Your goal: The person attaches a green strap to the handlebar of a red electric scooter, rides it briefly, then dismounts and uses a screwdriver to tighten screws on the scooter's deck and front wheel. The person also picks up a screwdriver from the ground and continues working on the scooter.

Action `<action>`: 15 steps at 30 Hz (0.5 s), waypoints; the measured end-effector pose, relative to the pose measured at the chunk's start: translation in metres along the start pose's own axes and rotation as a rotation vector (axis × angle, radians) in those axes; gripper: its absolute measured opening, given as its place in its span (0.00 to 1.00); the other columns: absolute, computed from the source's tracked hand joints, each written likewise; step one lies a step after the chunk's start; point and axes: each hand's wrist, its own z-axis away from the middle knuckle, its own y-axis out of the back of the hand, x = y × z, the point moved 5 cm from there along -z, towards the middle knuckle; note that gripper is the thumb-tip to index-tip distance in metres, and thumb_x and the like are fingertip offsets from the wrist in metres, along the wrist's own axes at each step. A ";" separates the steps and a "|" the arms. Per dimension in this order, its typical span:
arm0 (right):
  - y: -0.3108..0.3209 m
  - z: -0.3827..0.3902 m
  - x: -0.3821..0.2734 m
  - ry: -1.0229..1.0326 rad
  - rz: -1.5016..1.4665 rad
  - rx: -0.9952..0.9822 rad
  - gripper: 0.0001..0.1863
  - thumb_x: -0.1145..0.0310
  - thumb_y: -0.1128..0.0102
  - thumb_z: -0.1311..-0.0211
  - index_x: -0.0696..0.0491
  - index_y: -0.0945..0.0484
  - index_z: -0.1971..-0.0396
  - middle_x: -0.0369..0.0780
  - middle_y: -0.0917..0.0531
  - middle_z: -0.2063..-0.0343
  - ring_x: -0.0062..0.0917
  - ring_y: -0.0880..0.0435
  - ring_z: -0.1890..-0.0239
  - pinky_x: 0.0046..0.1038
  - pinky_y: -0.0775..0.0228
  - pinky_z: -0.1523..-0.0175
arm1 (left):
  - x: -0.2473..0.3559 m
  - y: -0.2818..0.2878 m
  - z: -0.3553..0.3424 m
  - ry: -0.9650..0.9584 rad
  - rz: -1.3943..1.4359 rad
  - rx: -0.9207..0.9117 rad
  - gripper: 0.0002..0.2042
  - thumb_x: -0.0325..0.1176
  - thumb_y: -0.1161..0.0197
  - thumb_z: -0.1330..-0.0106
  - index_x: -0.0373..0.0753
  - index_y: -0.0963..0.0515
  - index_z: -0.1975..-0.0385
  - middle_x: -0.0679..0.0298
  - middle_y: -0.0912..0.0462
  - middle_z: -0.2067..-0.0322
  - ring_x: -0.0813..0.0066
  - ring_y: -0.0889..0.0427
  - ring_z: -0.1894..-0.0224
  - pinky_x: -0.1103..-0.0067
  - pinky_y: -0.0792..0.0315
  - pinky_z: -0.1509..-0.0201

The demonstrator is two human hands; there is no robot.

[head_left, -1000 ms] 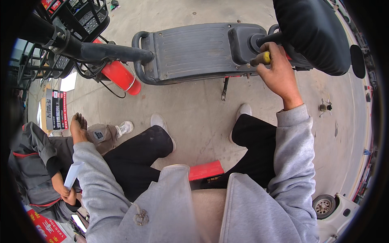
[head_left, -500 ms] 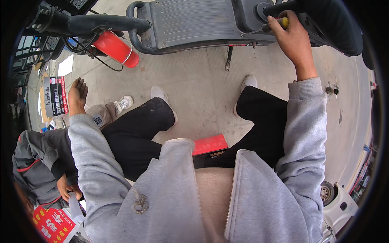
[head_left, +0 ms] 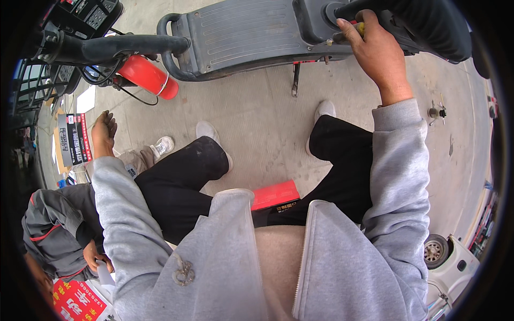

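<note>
My right hand (head_left: 377, 59) is closed around the yellow and dark handle of a screwdriver (head_left: 361, 29). It is at the near right edge of a scooter's dark grey ribbed footboard (head_left: 246, 35), by a black corrugated part (head_left: 436, 29). The screwdriver's tip is hard to make out against the footboard's edge. My left hand (head_left: 104, 131) is held out at the left with its fingers extended and nothing in it. It appears next to a black and red printed carton (head_left: 75, 138), though I cannot tell whether they touch.
A red cylinder (head_left: 142, 75) hangs beneath a black frame tube (head_left: 118, 47). Under the footboard a kickstand (head_left: 295, 80) reaches down. A red box (head_left: 276, 195) lies below my lap. Another person (head_left: 64, 224) sits at the left, holding papers. A white vehicle (head_left: 450, 273) stands lower right.
The view has shifted slightly, so the footboard sits further left. My right hand stays on the screwdriver, whose shaft now shows less. My left hand stays open.
</note>
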 end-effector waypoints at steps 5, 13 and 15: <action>0.006 0.002 -0.017 0.414 -0.187 0.204 0.19 0.60 0.37 0.38 0.57 0.27 0.54 0.50 0.17 0.63 0.46 0.15 0.61 0.39 0.22 0.58 | 0.008 -0.023 0.017 -0.157 -0.247 -0.098 0.14 0.41 0.43 0.29 0.40 0.21 0.52 0.68 0.16 0.63 0.81 0.22 0.68 0.81 0.27 0.62; 0.006 0.000 -0.005 0.212 -0.292 0.112 0.18 0.70 0.33 0.42 0.61 0.27 0.55 0.52 0.18 0.62 0.46 0.16 0.63 0.40 0.23 0.57 | 0.032 -0.067 0.057 -0.199 -0.431 -0.326 0.15 0.43 0.43 0.28 0.37 0.20 0.57 0.66 0.17 0.68 0.80 0.22 0.70 0.81 0.27 0.63; 0.015 0.004 -0.012 0.344 -0.335 0.135 0.15 0.75 0.36 0.42 0.59 0.27 0.56 0.49 0.19 0.61 0.44 0.17 0.60 0.37 0.24 0.55 | 0.037 -0.081 0.072 -0.178 -0.481 -0.404 0.15 0.44 0.43 0.28 0.36 0.20 0.58 0.65 0.17 0.69 0.79 0.22 0.70 0.81 0.27 0.63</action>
